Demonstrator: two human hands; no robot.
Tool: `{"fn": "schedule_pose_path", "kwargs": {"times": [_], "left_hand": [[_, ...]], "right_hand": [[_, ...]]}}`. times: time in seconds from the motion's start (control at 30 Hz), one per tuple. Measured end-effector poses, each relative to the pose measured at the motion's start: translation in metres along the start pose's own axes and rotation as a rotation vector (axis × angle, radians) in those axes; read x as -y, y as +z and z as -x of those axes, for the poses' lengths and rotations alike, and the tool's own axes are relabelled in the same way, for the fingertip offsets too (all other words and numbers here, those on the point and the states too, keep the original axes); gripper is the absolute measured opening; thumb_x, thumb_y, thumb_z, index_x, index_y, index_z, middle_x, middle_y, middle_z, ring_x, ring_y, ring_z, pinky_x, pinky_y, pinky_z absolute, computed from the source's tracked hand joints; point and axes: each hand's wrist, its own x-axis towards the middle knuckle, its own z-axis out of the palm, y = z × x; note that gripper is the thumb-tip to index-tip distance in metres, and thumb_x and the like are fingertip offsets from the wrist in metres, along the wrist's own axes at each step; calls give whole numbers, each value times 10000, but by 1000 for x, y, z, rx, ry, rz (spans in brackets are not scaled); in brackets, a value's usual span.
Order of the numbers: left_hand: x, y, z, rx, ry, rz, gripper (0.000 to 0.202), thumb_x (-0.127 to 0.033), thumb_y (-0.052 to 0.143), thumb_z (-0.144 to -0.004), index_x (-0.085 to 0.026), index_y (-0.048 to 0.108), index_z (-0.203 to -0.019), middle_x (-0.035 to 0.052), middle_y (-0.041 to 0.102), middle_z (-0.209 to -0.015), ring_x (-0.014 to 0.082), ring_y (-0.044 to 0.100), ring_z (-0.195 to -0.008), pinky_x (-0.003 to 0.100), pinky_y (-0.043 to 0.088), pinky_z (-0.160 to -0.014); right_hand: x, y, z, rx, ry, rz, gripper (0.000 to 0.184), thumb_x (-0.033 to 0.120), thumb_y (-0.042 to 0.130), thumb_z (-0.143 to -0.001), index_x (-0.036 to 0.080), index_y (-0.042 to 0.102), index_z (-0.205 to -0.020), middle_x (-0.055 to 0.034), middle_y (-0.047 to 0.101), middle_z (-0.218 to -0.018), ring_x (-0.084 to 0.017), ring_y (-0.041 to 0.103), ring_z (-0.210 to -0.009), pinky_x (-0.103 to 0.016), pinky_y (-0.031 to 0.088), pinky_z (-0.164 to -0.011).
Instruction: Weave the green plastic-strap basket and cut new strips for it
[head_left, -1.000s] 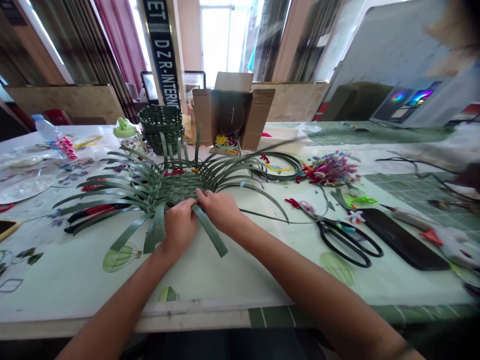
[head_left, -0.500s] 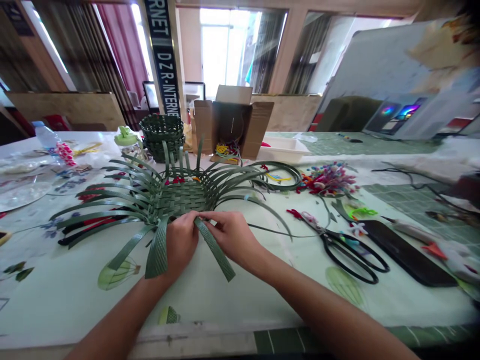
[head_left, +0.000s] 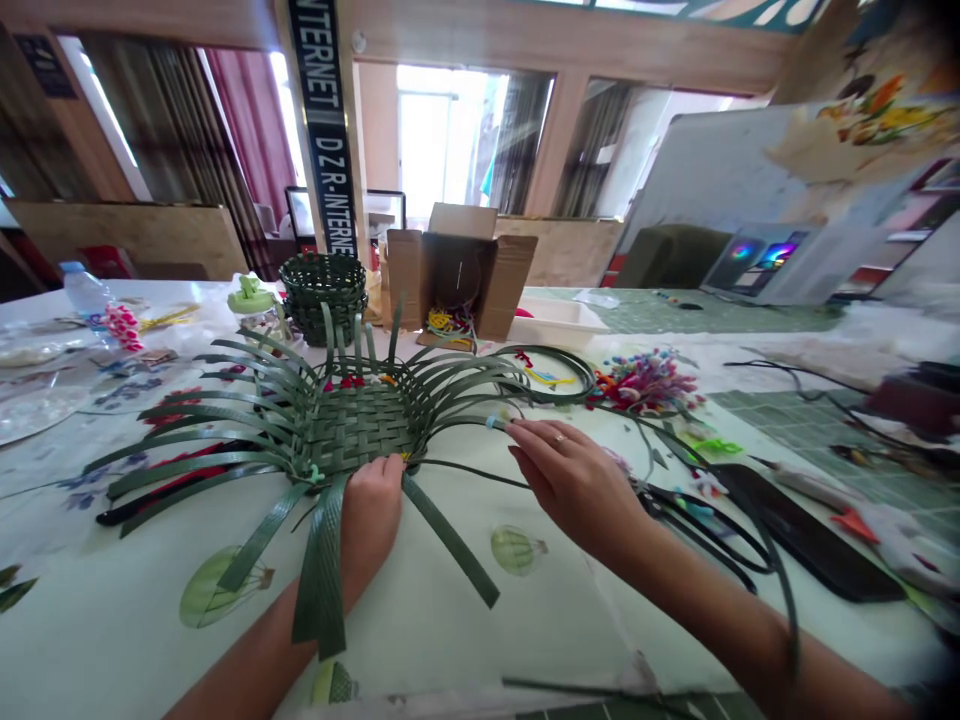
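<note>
On the long printed table point(head_left: 420, 620) lies one half-woven green strip basket point(head_left: 360, 425), its flat base near the person, loose strands fanning outward. Behind it stand one finished woven basket point(head_left: 322, 295) and one cardboard box point(head_left: 450, 270) holding coloured wire point(head_left: 450, 325). The left hand point(head_left: 367, 525) rests at the base's near edge, its grip hard to tell; the right hand point(head_left: 570, 490), loosely open, is just beside a strand point(head_left: 465, 425).

Daylight pours through the window point(head_left: 442, 140) behind the cardboard box point(head_left: 457, 270), burning out to plain white there. Either side of the box, the wide lens bends the walls and softens the far edges, while the desk point(head_left: 420, 640) in front stays bright, with only faint, soft shadows.
</note>
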Motion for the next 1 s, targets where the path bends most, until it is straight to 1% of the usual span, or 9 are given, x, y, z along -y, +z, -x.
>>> {"fn": "schedule_pose_path", "kwargs": {"times": [0.1,0.2,0.3,0.4,0.5,0.67,0.77,0.87,1.0], "left_hand": [[7,9,1,-53,75,34,210,-90,435,-876,-150,626,-815,74,670,-776,209,633,-749,287,420,-653],[14,15,3,-107,125,43,211,-97,422,-883,-154,621,-842,64,660,-797,207,620,-745,294,422,-654],[16,17,3,-139,143,21,210,-113,414,-890,-163,613,-847,60,652,-799,204,609,-728,297,416,-639],[15,15,2,-137,133,-3,218,-138,410,-904,-168,605,-810,62,653,-776,191,604,-706,287,405,-620],[14,13,1,-129,125,4,219,-142,416,-906,-157,604,-795,68,651,-757,188,601,-692,287,400,-615],[17,14,3,-167,149,30,195,-149,429,-899,-167,606,-819,62,659,-779,194,606,-702,290,404,-622],[21,18,4,-182,166,44,179,-145,435,-891,-173,605,-843,56,666,-803,187,610,-704,283,409,-625],[25,24,4,-200,183,65,185,-126,426,-882,-183,600,-857,54,672,-827,187,614,-726,280,422,-650],[27,27,4,-222,180,90,179,-116,438,-869,-189,601,-853,56,680,-841,195,620,-747,285,430,-668]], "right_hand": [[-1,7,-15,144,11,204,271,207,455,-912,104,570,-1134,-127,680,-970,-214,620,-803,-326,467,-683],[7,11,-35,319,-36,344,268,154,451,-901,89,564,-1135,-125,664,-877,-219,607,-740,-301,393,-579],[10,11,-48,442,-74,414,220,63,434,-861,93,597,-1005,-114,633,-779,-210,584,-666,-286,296,-503],[-1,6,-45,482,-187,462,192,33,436,-833,91,598,-917,-124,628,-778,-215,577,-672,-288,272,-503],[-20,-5,-27,456,-253,515,189,22,431,-818,94,592,-886,-121,626,-745,-214,566,-646,-295,271,-512],[-41,-21,16,432,-146,493,226,-42,410,-752,122,557,-802,-85,591,-649,-180,531,-541,-287,266,-482],[-47,-20,47,451,-56,467,240,-57,413,-734,123,549,-816,-76,600,-659,-175,558,-540,-273,292,-471],[-53,-15,77,480,16,434,227,-55,416,-739,133,539,-773,-54,582,-606,-157,537,-471,-269,303,-452],[-72,-11,94,486,100,435,297,-98,397,-708,100,579,-835,-90,629,-669,-167,588,-535,-260,376,-504]]}}
